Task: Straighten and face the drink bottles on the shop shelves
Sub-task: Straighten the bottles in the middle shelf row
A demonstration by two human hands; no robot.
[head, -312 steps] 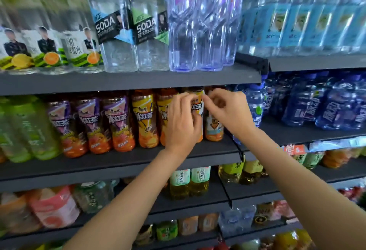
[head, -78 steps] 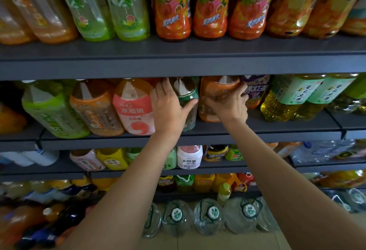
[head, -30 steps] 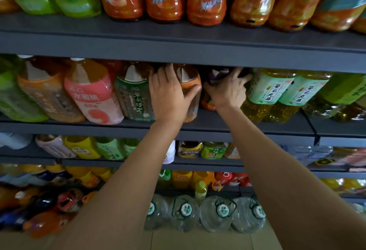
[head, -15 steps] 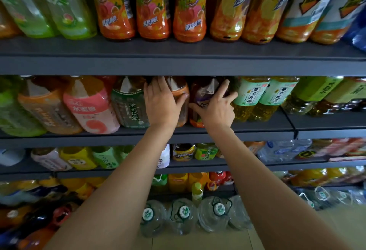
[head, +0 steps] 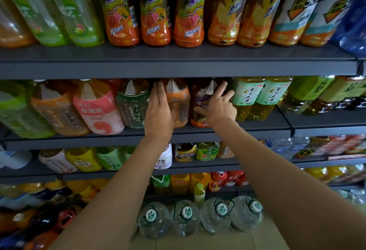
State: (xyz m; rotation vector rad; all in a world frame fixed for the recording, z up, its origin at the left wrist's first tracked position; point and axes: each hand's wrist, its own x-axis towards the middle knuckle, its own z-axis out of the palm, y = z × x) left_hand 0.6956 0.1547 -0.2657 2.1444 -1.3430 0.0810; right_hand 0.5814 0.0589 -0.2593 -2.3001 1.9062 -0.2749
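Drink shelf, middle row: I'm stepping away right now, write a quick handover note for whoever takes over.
Left hand: fingers straight, flat against the left side of the orange-label bottle, between it and the dark green-label bottle.
Right hand: fingers spread over the purple-label bottle, thumb on its front; no firm grip visible.
Both bottles stand at the front edge of the middle shelf.
Done: the two pale green tea bottles to the right show their labels forward.
Left: turn the purple-label bottle's label to the front, then check the lower rows.

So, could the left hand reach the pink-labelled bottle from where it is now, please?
Probably yes: the left hand is two bottles right of the pink-labelled bottle, whose front is unobstructed.
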